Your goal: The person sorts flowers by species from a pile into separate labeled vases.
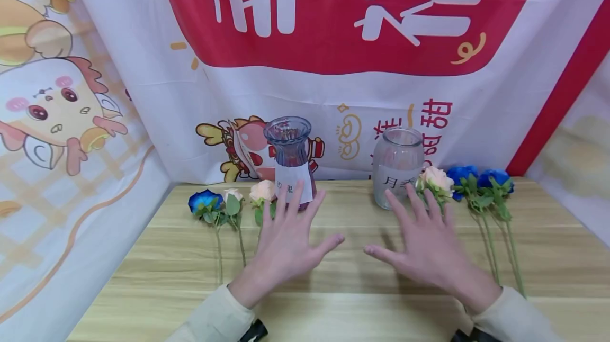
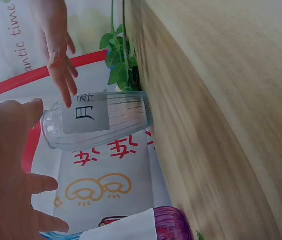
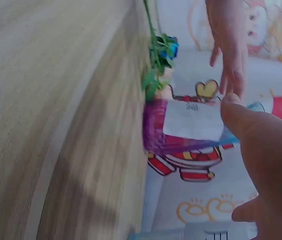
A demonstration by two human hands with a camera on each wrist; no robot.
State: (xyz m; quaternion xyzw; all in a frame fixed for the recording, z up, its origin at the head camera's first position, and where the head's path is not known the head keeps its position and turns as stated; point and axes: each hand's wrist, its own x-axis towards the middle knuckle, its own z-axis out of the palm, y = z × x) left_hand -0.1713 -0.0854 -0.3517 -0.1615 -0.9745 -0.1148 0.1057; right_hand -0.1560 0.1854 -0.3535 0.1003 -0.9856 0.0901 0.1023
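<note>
Vases (image 1: 289,159) just past my spread, empty hands (image 1: 288,241) looked like slick, breakable glass, best gripped round their narrow necks.

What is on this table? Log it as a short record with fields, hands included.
surface: light wooden table
left hand: open, fingers spread, hovering in front of the purple ribbed glass vase with a white paper label
right hand: open, fingers spread, in front of the clear ribbed glass jar with a white label
flowers on the left: blue artificial rose, two cream artificial roses, lying flat
flowers on the right: cream artificial rose, two blue artificial roses, lying flat
backdrop: red and white cartoon banner
</note>
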